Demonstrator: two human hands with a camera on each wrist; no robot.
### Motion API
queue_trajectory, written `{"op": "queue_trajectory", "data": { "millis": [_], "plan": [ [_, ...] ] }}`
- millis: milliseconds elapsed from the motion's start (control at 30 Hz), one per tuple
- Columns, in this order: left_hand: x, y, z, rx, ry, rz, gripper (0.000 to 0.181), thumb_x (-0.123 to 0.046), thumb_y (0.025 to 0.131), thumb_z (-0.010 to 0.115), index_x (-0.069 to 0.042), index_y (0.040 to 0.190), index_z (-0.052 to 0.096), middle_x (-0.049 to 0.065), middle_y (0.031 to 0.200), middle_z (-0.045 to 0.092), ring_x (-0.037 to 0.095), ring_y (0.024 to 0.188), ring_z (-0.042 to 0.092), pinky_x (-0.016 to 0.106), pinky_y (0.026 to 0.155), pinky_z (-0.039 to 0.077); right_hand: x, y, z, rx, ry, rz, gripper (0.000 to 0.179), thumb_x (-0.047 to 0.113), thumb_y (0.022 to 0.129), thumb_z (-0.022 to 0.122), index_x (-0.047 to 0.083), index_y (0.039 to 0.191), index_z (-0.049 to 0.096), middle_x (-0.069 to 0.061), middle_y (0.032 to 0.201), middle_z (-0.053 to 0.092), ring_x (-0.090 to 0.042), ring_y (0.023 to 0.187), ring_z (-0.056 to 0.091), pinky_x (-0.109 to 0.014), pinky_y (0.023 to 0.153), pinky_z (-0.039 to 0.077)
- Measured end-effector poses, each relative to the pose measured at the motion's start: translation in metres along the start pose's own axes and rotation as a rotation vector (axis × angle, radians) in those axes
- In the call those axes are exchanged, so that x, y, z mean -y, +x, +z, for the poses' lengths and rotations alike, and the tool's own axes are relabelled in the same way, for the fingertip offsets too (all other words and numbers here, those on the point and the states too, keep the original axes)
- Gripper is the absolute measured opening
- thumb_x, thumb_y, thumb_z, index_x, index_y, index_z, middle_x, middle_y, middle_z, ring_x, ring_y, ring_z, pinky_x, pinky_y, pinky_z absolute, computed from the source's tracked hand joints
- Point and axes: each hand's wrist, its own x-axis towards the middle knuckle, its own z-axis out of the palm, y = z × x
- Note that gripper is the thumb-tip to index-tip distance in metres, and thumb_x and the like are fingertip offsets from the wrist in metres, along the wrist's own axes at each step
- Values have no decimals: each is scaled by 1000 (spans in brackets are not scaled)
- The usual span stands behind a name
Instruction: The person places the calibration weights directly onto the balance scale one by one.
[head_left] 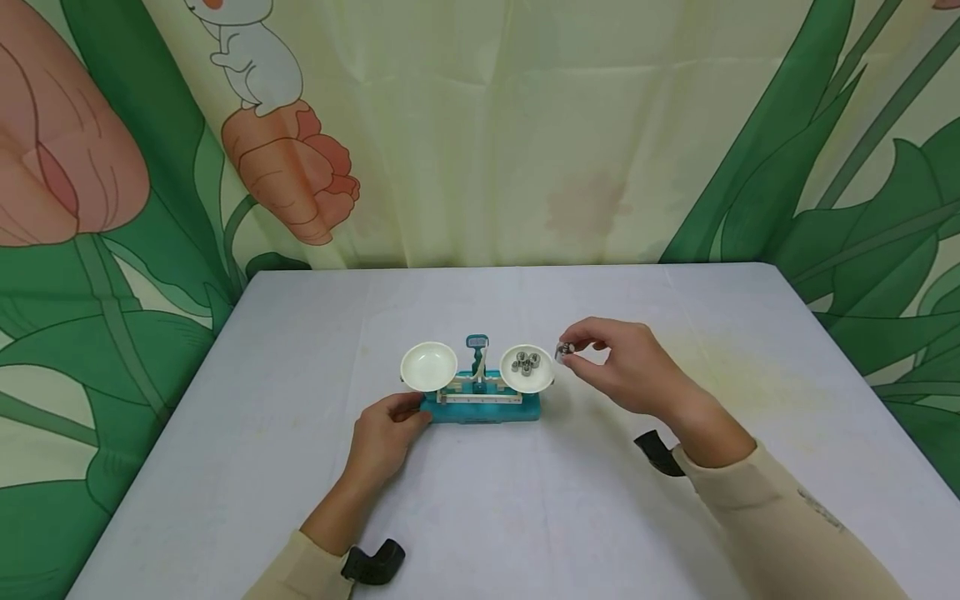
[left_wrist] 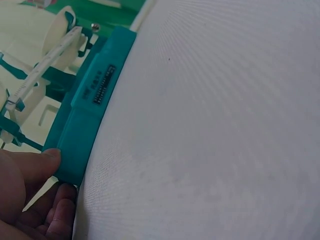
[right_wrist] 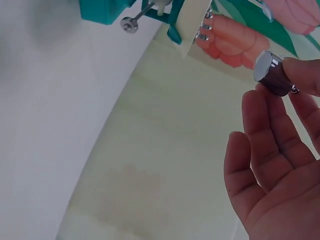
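A teal balance scale [head_left: 483, 412] with two white pans stands on the table. My left hand [head_left: 382, 437] grips the left end of its base; in the left wrist view the thumb [left_wrist: 51, 155] presses on the base while the fingers curl at its end. Just right of the right pan [head_left: 527, 387], my right hand [head_left: 637, 367] pinches a shiny metal weight [right_wrist: 272, 74] between thumb and fingertips. The right wrist view shows that weight tilted, its flat round bottom visible. Several small metal weights [head_left: 525, 362] stand in the right pan. Nothing lies in the left pan [head_left: 428, 366].
A white cloth covers the table [head_left: 480, 517]. Behind it hangs a curtain [head_left: 510, 150] printed with plants, a rabbit and a carrot. Black wrist mounts [head_left: 375, 563] show at both sleeves.
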Motion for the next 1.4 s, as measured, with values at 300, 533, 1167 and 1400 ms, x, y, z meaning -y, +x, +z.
{"op": "queue_trajectory", "data": {
  "millis": [300,533,1167,1400],
  "plan": [
    [0,1,-2,-3,1,4,36,-13,92,72,1,125,67,13,118,70,27,108,66,40,89,56,28,25,14,30,-17,-102,17,11,89,73,8,106,72,-1,103,70,-22,100,63,-45,86,52],
    [1,1,-2,-7,-4,0,37,-13,91,72,1,125,67,13,117,70,28,108,67,41,90,56,50,48,31,92,-17,-187,15,13,90,73,10,104,71,2,100,70,-20,99,62,-42,88,50],
    [3,2,-6,19,23,51,34,-14,92,72,-1,123,69,10,113,72,25,105,67,43,91,54,90,96,75,329,-281,-210,10,25,95,66,19,101,70,12,96,69,-17,100,56,-48,103,35],
    [2,1,-5,21,22,43,34,-14,92,72,-1,123,69,10,112,72,25,104,67,43,90,55,94,100,84,386,-363,-189,10,25,94,67,20,102,71,12,98,69,-18,100,57,-50,105,34]
  ]
}}
